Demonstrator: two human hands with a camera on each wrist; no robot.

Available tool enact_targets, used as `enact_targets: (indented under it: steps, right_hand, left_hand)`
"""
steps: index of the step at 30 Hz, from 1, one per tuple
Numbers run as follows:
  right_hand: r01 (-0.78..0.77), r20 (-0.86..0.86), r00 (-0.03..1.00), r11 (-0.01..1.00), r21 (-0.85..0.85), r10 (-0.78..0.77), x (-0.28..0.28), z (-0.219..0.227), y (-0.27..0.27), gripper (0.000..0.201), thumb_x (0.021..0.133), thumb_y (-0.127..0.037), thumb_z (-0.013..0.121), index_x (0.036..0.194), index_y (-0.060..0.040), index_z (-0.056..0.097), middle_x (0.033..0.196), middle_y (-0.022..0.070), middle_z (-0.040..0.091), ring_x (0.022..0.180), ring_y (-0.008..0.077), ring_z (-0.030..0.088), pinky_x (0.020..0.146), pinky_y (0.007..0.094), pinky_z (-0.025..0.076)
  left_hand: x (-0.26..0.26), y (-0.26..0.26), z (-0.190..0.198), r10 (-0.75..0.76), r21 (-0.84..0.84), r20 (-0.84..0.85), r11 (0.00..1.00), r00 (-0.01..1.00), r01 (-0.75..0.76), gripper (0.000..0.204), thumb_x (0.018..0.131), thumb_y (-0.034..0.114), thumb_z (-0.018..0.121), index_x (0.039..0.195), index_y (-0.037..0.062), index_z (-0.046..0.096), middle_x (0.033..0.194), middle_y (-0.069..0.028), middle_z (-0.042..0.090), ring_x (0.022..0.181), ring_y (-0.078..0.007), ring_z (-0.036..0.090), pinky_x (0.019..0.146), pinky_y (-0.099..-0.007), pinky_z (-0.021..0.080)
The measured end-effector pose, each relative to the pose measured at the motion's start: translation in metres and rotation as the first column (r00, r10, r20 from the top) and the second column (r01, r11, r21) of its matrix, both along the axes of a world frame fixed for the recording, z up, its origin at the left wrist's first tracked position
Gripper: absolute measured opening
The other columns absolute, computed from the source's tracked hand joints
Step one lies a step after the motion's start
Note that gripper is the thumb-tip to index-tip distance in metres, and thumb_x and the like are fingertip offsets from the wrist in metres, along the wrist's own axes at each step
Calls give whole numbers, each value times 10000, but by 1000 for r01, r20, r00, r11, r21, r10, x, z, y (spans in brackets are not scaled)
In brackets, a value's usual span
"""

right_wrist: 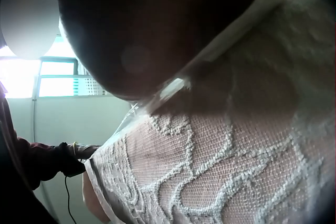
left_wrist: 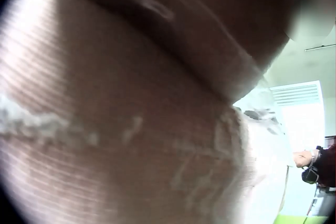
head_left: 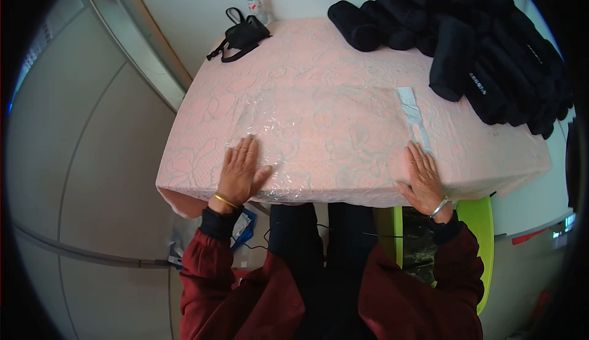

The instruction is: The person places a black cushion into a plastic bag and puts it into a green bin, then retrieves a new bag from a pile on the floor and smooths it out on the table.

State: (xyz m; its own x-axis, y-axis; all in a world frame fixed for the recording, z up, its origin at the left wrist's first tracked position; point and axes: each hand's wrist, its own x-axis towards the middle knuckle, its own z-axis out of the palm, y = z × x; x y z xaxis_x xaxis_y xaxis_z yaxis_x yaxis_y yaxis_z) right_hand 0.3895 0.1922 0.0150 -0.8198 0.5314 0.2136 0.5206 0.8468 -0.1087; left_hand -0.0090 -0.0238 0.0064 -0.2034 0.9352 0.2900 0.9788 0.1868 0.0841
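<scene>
A large clear plastic bag lies spread flat over the pink patterned tablecloth, with a white strip along its right end. My left hand rests palm down at the bag's near left corner, fingers straight and thumb out to the side. At the near right corner, just below the white strip, my right hand lies palm down with its fingers extended. Clear film shows close under the dark, shaded right hand in the right wrist view. The left wrist view is mostly blurred cloth and film.
Black rolled bundles are heaped at the table's back right. A black strapped pouch and a clear bottle stand at the back left. Below the right arm is a green bin with a dark liner. A cable crosses near the knees.
</scene>
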Motion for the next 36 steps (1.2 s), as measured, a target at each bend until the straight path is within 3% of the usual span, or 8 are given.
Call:
enact_targets:
  steps: [6, 9, 13, 18, 22, 25, 29, 36]
  right_hand:
    - [18, -28, 999, 1000, -2, -18, 14, -2, 4, 822, 914, -400, 571, 1488, 73, 220, 1562, 239, 231, 1466, 380, 196, 1185, 497, 159]
    - [86, -47, 995, 996, -38, -88, 16, 0, 7, 825, 919, -428, 572, 1475, 84, 243, 1556, 249, 235, 1464, 385, 194, 1182, 499, 167]
    - [-31, -58, 998, 999, -24, 30, -11, 11, -7, 831, 920, -452, 575, 1464, 94, 262, 1549, 260, 239, 1462, 389, 195, 1177, 499, 173]
    - [-187, -26, 982, 982, 29, 188, -42, 21, -16, 853, 919, -487, 568, 1459, 99, 264, 1544, 273, 239, 1457, 398, 201, 1173, 496, 182]
    - [-219, 43, 975, 976, -15, 219, -46, 37, 0, 861, 920, -515, 555, 1461, 91, 269, 1538, 279, 244, 1455, 401, 204, 1166, 498, 193]
    - [-159, 154, 974, 986, -44, 163, -44, 47, 12, 868, 917, -531, 547, 1464, 84, 269, 1537, 281, 244, 1454, 399, 207, 1162, 496, 199]
    - [-84, 256, 959, 983, -161, 124, -29, 34, 26, 865, 914, -522, 554, 1473, 71, 262, 1541, 280, 235, 1458, 394, 200, 1164, 494, 190]
    - [-86, 165, 981, 993, -79, 98, -10, 9, 27, 852, 919, -512, 546, 1487, 49, 250, 1553, 261, 223, 1462, 386, 189, 1171, 500, 166]
  left_hand:
    - [-7, -7, -2, 71, 4, 16, 997, 997, -71, 758, 947, 516, 485, 1438, -48, 361, 1518, -227, 347, 1416, -353, 327, 1140, -550, 241]
    - [17, -3, 14, 248, -52, -114, 966, 962, -255, 694, 952, 440, 511, 1427, -48, 383, 1500, -240, 362, 1401, -394, 326, 1147, -525, 237]
    - [92, 34, 35, -116, 103, -61, 987, 991, 122, 730, 924, 412, 580, 1433, -64, 363, 1490, -245, 365, 1406, -380, 324, 1148, -531, 240]
    - [142, 102, 30, -338, 16, -82, 940, 938, 340, 793, 927, 533, 500, 1448, -45, 349, 1535, -233, 307, 1424, -362, 305, 1130, -578, 251]
    - [128, 138, 44, -353, -186, -29, 921, 935, 341, 835, 927, 589, 459, 1458, -43, 334, 1544, -240, 287, 1430, -363, 298, 1132, -585, 241]
    - [103, 144, 50, -249, -358, -18, 906, 968, 226, 897, 923, 639, 435, 1472, -56, 294, 1562, -242, 250, 1451, -370, 258, 1150, -565, 226]
    - [45, 131, 42, -70, -427, -25, 903, 997, 53, 970, 892, 706, 425, 1479, -50, 273, 1560, -258, 241, 1451, -388, 251, 1139, -599, 226]
    - [-41, 78, 47, 149, -431, -40, 890, 988, -152, 982, 880, 697, 468, 1455, -78, 285, 1536, -281, 273, 1426, -410, 292, 1133, -588, 247]
